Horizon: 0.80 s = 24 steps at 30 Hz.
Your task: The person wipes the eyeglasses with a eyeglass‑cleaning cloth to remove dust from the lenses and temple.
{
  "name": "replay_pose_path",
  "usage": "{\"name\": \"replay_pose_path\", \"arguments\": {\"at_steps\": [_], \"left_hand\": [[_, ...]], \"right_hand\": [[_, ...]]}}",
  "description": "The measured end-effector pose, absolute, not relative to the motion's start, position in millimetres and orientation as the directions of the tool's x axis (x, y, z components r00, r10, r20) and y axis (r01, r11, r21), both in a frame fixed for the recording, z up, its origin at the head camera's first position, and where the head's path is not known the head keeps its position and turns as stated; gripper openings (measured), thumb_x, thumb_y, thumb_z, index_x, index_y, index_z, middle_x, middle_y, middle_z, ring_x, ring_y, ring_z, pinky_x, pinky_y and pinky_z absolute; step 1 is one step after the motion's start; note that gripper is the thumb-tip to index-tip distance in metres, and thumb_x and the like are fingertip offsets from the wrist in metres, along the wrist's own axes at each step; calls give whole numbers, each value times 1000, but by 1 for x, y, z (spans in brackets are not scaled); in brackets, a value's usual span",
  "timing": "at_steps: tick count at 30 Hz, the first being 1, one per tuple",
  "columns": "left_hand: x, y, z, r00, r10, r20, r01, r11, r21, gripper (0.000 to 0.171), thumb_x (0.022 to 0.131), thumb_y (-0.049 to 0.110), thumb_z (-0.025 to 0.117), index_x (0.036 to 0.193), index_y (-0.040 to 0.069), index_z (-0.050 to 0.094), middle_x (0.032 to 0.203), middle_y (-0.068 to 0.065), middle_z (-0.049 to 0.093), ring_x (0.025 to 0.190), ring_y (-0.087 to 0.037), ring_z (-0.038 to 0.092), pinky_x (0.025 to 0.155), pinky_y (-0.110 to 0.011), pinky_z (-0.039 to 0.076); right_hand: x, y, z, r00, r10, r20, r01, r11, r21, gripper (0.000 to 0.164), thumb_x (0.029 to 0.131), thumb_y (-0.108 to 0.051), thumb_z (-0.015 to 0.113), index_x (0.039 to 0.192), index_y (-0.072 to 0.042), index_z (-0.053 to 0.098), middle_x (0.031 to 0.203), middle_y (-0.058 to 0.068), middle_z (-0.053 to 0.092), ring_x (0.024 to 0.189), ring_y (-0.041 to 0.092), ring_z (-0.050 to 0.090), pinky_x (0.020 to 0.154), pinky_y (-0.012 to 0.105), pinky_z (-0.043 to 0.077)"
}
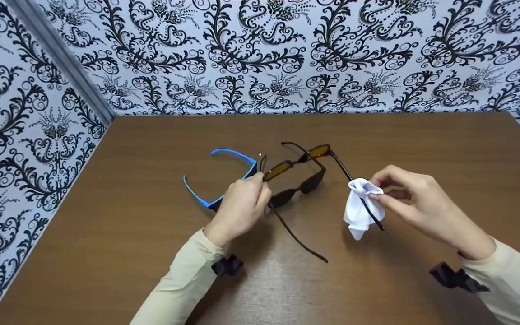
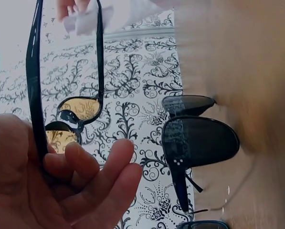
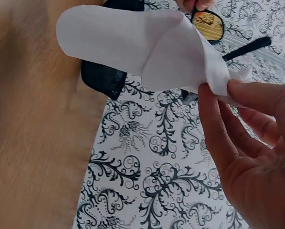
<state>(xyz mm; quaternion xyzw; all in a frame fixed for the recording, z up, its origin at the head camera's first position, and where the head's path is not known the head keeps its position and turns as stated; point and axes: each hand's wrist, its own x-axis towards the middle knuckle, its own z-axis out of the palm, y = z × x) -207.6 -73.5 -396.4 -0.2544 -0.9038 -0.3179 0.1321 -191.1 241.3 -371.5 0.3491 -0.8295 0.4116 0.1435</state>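
My left hand [image 1: 244,201] grips a pair of dark-framed sunglasses [image 1: 278,171] with amber lenses by one end of the frame, holding them above the table. In the left wrist view, one dark temple [image 2: 34,71] rises out of the curled fingers. The other temple slants toward my right hand [image 1: 415,198], which pinches a white cloth [image 1: 357,210] between thumb and fingertips. That cloth hangs folded around the temple, whose tip sticks out below. From the right wrist view, the cloth [image 3: 175,52] droops to the left, and part of the temple [image 3: 249,47] shows behind it.
Black sunglasses [image 1: 313,183] lie unfolded on the brown table [image 1: 129,253], just under the amber pair. Beside them, partly behind the left hand, are blue-templed glasses [image 1: 235,155]. Black-and-white patterned walls [image 1: 264,58] border the table at the back and left.
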Motion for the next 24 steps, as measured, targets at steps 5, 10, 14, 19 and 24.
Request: {"name": "replay_pose_path", "arguments": {"at_steps": [5, 10, 14, 19, 24], "left_hand": [[-203, -69, -393, -798, 444, 408, 600, 649, 468, 21, 90, 2, 44, 71, 10, 41, 61, 7, 32, 52, -7, 32, 47, -25, 29], [-200, -63, -392, -747, 508, 429, 658, 658, 366, 20, 88, 4, 48, 70, 10, 42, 61, 8, 31, 52, -9, 34, 45, -28, 32], [-198, -62, -392, -740, 521, 426, 664, 667, 339, 21, 89, 5, 49, 70, 10, 43, 61, 8, 32, 51, -9, 35, 44, -29, 33], [-199, -62, -393, -742, 501, 447, 658, 672, 340, 18, 87, 5, 49, 70, 10, 44, 60, 8, 33, 52, -10, 37, 44, -30, 36], [-203, -65, -393, -752, 473, 459, 647, 664, 375, 18, 86, 3, 49, 71, 9, 43, 60, 8, 33, 51, -8, 35, 44, -27, 32]], "right_hand": [[-204, 238, -371, -719, -447, 532, -694, 432, -576, 25, 77, 19, 68, 93, 1, 63, 89, 1, 66, 77, 11, 66, 67, 19, 54], [-216, 236, -372, -727, -446, 522, -686, 446, -575, 24, 78, 19, 67, 92, 1, 63, 90, 2, 66, 78, 13, 66, 68, 19, 53], [-219, 236, -373, -747, -418, 517, -665, 447, -598, 22, 79, 17, 67, 92, 0, 63, 91, 2, 66, 79, 12, 66, 70, 20, 53], [-218, 235, -377, -742, -402, 536, -670, 421, -612, 23, 79, 18, 67, 94, 1, 63, 92, 2, 66, 79, 12, 66, 70, 20, 54], [-212, 234, -381, -709, -415, 570, -705, 397, -587, 26, 77, 20, 67, 94, 1, 63, 90, 4, 66, 78, 11, 66, 69, 19, 53]]}}
